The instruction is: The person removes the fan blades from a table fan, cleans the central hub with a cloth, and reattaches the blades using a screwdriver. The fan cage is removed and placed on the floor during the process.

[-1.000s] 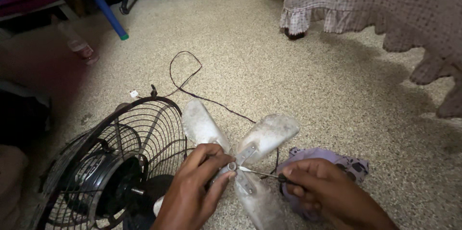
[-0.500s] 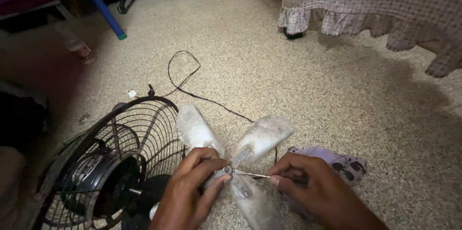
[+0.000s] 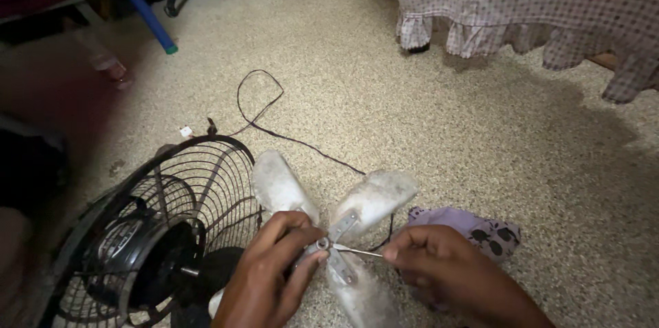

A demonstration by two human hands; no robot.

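My left hand (image 3: 274, 270) grips the metal hub of a dusty grey fan blade (image 3: 374, 197), holding it just above the floor. My right hand (image 3: 446, 270) pinches a thin metal rod (image 3: 358, 251) whose tip touches the hub's centre hole. The blade's paddles spread out around the hub, one up left, one up right, one toward me. A black wire fan cage with its motor (image 3: 147, 232) lies on the floor beside my left hand.
A purple cloth (image 3: 473, 225) lies under my right wrist. A black power cord (image 3: 274, 129) loops across the speckled floor. A checked frilled bed skirt (image 3: 522, 5) hangs at the back right. A blue pole (image 3: 147, 16) leans at the back left.
The view has shifted slightly. My right hand has kept the thin rod at the hub; my left hand has stayed on the hub.
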